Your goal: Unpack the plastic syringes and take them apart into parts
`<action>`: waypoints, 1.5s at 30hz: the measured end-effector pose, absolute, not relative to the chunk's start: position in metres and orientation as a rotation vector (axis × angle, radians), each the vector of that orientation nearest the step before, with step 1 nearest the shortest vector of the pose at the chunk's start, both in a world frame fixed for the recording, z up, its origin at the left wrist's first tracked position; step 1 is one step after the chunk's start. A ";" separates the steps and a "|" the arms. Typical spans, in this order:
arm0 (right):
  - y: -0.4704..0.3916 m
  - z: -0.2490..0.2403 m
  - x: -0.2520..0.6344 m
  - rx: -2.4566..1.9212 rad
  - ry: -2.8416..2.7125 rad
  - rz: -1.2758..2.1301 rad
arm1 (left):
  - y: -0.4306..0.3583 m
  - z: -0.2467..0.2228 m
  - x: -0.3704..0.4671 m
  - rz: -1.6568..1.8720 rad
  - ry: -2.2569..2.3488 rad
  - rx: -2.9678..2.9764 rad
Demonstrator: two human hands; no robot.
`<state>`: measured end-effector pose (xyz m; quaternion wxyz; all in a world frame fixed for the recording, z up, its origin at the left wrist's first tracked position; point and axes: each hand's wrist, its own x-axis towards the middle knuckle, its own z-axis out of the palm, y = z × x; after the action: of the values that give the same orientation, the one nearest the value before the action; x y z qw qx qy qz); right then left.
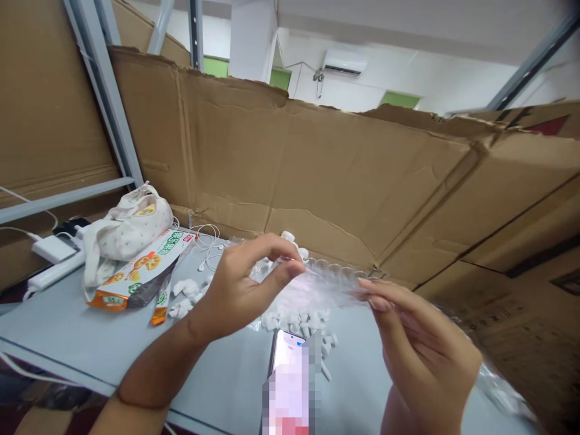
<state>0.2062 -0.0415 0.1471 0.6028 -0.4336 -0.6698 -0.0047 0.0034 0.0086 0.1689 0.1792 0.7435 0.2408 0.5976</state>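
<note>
Both hands are raised over the table with a clear plastic bag [330, 290] stretched between them. My left hand [247, 281] pinches its left end between thumb and forefinger. At the other end, the thumb and fingertips of my right hand [421, 338] are closed on the film. Several small white plastic pieces [294, 320] lie in a heap beneath the bag, partly seen through it. Behind it is a row of clear rounded shapes [335, 269], whose kind I cannot make out. A phone [290, 362] with a lit screen, partly blurred out, lies below the hands.
On the left of the table [203, 374] are a white cloth bag [131, 223], an orange-and-white snack packet [140, 272], crumpled white tissues [185, 296], white earphones [208, 248] and a charger [52, 248]. A cardboard wall [281, 169] stands along the back, with cardboard boxes [512, 290] on the right.
</note>
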 end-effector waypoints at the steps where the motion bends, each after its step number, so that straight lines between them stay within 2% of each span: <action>1: -0.040 0.145 0.208 -1.024 -1.540 0.038 | 0.012 0.166 0.005 1.680 0.674 2.044; 4: -0.032 0.140 0.215 -1.040 -1.506 0.232 | 0.023 0.158 0.009 1.601 0.636 1.883; 10: -0.012 0.137 0.227 -1.039 -1.500 0.552 | 0.032 0.157 0.014 1.145 0.564 1.835; 20: 0.005 0.135 0.227 -0.981 -1.521 0.897 | 0.039 0.149 0.027 1.163 0.644 1.740; 29: 0.007 0.136 0.223 -1.053 -1.429 0.923 | 0.042 0.143 0.033 1.335 0.682 1.647; 45: 0.009 0.136 0.232 -0.992 -1.518 0.936 | 0.047 0.147 0.024 1.309 0.642 1.754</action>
<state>0.2320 0.0089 0.1359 0.5232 -0.4144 -0.6339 0.3909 0.0235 0.0468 0.1467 0.4174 0.6988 0.2560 0.5215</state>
